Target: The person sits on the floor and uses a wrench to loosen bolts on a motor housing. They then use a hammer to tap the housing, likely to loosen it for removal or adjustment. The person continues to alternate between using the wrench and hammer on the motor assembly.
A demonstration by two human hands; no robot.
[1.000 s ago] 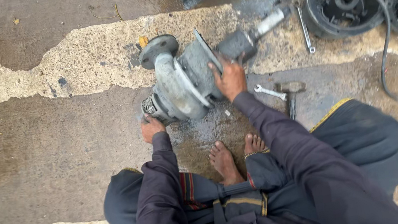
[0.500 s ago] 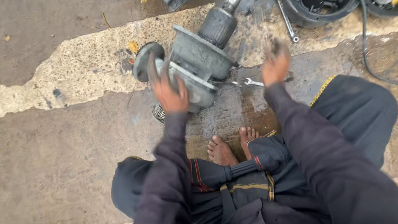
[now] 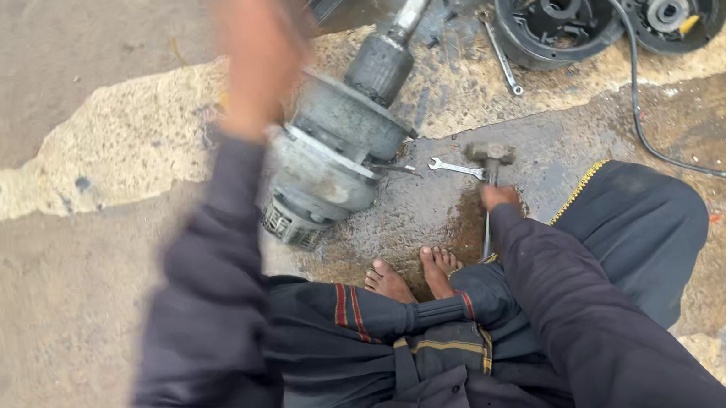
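Note:
I squat barefoot on wet concrete. A grey electric motor [image 3: 334, 157] lies tilted in front of my feet, its shaft [image 3: 411, 6] pointing up and right. My left hand [image 3: 259, 52] is lifted above the motor's left end; it is motion-blurred, so its fingers are unclear. My right hand [image 3: 501, 196] is low on the ground, closed round the handle of a hammer [image 3: 489, 156] whose head rests just beyond my knuckles. A small open-end spanner [image 3: 455, 168] lies between the hammer head and the motor.
Two round black end covers [image 3: 555, 0] [image 3: 680, 1] lie at the top right, with a black cable [image 3: 650, 132] curving past them. A second spanner [image 3: 500, 53] lies beside the shaft. My bare feet [image 3: 413, 273] are close under the motor.
The motor has swung round so its shaft points up and right. My left hand lifted off it and up. My right hand dropped to the hammer and closed on its handle.

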